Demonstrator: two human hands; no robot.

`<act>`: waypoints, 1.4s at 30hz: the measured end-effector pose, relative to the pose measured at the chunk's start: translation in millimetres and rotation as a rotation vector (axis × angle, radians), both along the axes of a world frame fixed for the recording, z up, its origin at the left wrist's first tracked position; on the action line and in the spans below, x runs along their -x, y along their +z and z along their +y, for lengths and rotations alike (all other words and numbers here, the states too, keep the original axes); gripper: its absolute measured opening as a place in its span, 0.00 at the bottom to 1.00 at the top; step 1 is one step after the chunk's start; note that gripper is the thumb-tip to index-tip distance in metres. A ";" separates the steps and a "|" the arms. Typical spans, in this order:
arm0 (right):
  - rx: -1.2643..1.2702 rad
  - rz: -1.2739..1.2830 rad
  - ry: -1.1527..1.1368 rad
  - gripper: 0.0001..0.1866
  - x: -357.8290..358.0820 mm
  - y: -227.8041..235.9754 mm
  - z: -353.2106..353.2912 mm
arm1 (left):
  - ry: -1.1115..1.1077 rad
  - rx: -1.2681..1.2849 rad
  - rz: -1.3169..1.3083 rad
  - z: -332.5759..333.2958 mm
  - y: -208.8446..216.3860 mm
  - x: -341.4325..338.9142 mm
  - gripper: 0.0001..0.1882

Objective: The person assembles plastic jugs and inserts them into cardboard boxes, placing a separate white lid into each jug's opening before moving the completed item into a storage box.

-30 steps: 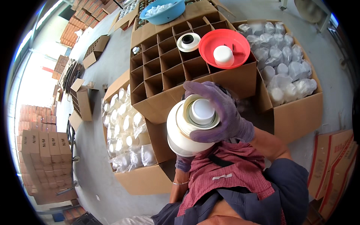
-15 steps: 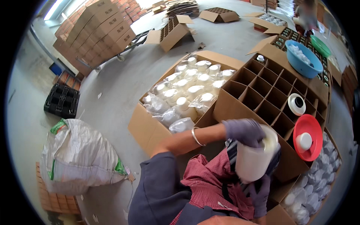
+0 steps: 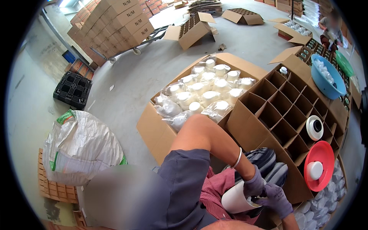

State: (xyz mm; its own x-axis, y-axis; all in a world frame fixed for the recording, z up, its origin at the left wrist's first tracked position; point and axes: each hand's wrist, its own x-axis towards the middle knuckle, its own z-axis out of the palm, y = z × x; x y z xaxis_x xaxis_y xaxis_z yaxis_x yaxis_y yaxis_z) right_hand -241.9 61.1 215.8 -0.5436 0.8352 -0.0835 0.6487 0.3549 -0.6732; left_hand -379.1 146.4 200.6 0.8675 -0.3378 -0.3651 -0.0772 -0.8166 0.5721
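Note:
A white plastic jar (image 3: 233, 199) lies tilted across my lap, its end turned toward my two hands. My left hand (image 3: 253, 184), in a purple-grey glove with a white bangle above it, is closed at the jar's rim. From the right, my right hand (image 3: 278, 199), gloved alike, meets it there with fingers pinched together. What the right fingers hold is hidden between the hands. Next to them stands a divided carton (image 3: 264, 132). On it rest a red bowl (image 3: 329, 153) holding a white cap (image 3: 314, 170), and a white round piece with a black centre (image 3: 314, 128).
Beyond my left arm stands an open carton (image 3: 149, 130) of bagged white bottles. A blue basin (image 3: 327, 86) of white caps sits farther right. White caps (image 3: 326, 207) fill a box below. A white sack (image 3: 84, 149) and black pallet (image 3: 73, 90) are left. Another person (image 3: 330, 30) is far right.
The white jar has gone from near upright to tilted and lower in my lap. My left hand has moved down from its top, and both hands now meet at its end.

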 end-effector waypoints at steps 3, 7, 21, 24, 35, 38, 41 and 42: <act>0.110 -0.046 0.025 0.26 23.2 8.3 10.2 | 0.002 0.039 -0.002 4.0 -3.8 9.0 0.30; -0.002 -0.084 -0.079 0.30 35.0 8.6 11.8 | -0.074 0.060 -0.036 18.4 2.4 -1.7 0.31; -0.392 -0.856 -0.591 0.27 -144.1 36.5 245.1 | 0.063 -0.081 -0.084 10.9 24.5 34.4 0.43; 0.031 -0.739 -0.566 0.34 -201.5 -2.5 260.6 | 0.127 0.011 -0.207 15.6 30.4 42.5 0.36; -1.076 -0.261 -0.438 0.26 -18.0 69.7 126.1 | 0.755 2.022 -0.504 78.2 43.2 -3.6 0.39; -1.061 -0.298 -0.367 0.33 -10.2 94.2 97.8 | 0.592 2.027 -0.468 71.9 41.2 4.8 0.48; -1.091 -0.455 -0.205 0.41 -22.3 105.1 69.4 | 0.784 1.766 -0.484 51.3 77.1 22.8 0.49; -1.079 -0.497 -0.144 0.42 -27.0 108.3 62.2 | 0.838 1.645 -0.539 42.8 84.3 19.5 0.45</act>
State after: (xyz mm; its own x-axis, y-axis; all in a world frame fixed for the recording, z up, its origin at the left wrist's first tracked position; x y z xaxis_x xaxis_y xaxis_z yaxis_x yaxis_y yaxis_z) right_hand -214.9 123.3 324.1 -0.5464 0.6539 0.5233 0.8335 0.4858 0.2633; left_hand -398.6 189.2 284.9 0.8625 0.4824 0.1529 -0.4162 0.5044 0.7565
